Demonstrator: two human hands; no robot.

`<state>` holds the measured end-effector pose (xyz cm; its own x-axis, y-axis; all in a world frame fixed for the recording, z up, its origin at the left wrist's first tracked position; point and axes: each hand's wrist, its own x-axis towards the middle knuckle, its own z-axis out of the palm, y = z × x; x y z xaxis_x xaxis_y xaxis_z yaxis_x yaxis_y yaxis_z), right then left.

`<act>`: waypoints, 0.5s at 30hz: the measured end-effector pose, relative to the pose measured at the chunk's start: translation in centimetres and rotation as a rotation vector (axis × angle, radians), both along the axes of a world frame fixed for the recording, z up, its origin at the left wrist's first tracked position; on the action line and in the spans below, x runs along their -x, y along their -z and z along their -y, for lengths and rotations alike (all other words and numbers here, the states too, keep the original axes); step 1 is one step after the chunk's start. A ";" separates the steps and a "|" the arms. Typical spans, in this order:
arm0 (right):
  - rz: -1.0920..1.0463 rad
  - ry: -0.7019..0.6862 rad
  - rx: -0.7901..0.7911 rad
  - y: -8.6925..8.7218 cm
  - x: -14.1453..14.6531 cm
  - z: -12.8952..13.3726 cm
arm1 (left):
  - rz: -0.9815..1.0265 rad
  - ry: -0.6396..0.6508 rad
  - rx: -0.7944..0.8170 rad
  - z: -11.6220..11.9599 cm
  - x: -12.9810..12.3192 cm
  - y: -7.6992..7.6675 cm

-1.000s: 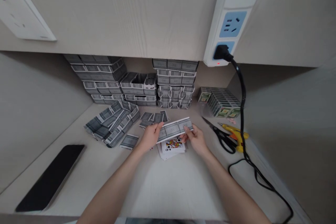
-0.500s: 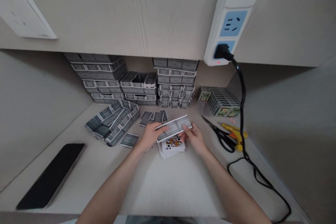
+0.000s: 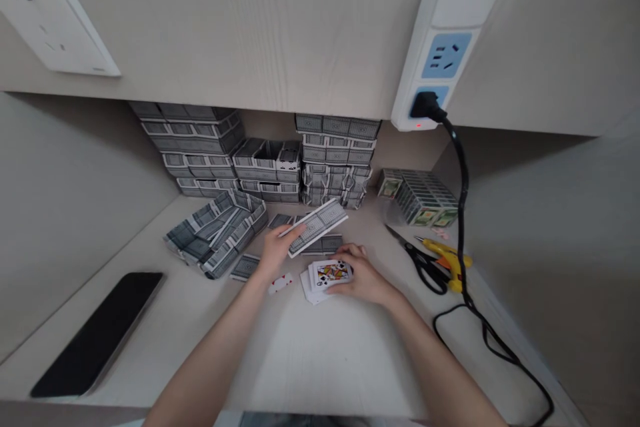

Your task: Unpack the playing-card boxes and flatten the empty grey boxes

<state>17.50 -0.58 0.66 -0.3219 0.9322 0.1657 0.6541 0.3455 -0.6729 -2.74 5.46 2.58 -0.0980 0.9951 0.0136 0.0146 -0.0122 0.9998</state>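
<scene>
The left hand grips a strip of joined playing cards, raised over the middle of the desk. The right hand sets thumb and fingers about the face-up card pile; whether it pinches cannot be told. The strip looks assembled; the pile seems unused. The strip partly covers face-down cards; an overhanging panel cuts off the far card-box stacks.

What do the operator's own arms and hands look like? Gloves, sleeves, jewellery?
Bare hands, left and right: no gloves, no rings on the fingers that show. Left forearm and right forearm: no sleeves in view, no watch, bracelet, cable or marking visible.
</scene>
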 end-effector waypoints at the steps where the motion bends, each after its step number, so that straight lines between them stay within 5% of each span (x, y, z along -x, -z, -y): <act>1: -0.014 0.002 -0.006 0.0 -0.1 0.0 | 0.011 0.000 0.010 -0.1 0.1 0.1; 9: -0.308 0.028 -0.010 -0.9 -0.2 -0.1 | 0.105 -0.025 0.022 -0.8 0.8 0.8; 15: -0.793 0.167 0.276 -1.6 -0.1 -0.4 | 0.280 -0.009 0.080 -1.0 0.9 0.7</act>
<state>17.62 -0.16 2.27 -0.0611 0.9972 0.0441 -0.0176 0.0431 -0.9989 -3.64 6.43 1.92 -0.0954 0.9910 -0.0934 -0.2621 0.0656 0.9628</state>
